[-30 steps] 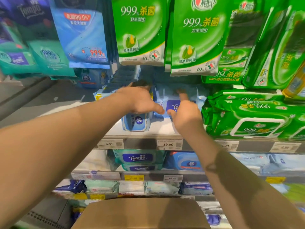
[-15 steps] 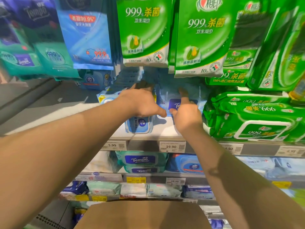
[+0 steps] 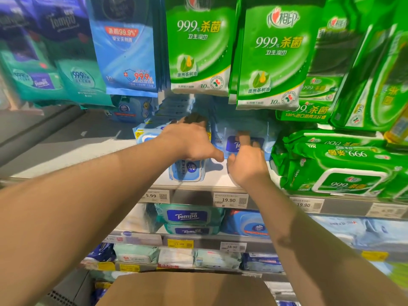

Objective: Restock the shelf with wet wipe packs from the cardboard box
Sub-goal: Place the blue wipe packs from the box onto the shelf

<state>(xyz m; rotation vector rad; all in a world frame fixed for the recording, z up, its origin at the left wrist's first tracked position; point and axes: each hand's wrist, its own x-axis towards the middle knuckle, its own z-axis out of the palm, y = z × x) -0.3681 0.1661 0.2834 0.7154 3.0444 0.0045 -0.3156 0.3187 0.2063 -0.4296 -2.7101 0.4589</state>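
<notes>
Light-blue wet wipe pack (image 3: 245,138) with the dark Tempo label sits on the white shelf (image 3: 217,176), well back under the hanging green packs (image 3: 270,56). Right hand (image 3: 247,165) is on its front edge, fingers reaching up over the label, touching rather than clamping, grip relaxed. Just left of that pack, the left hand (image 3: 191,140) lies across a blue lidded pack (image 3: 187,171), fingers curling over its far side, thumb stretched toward the Tempo pack. Right of it, stacked green packs (image 3: 340,166). Below, price tags (image 3: 229,199), and the cardboard box (image 3: 187,290) at the bottom.
</notes>
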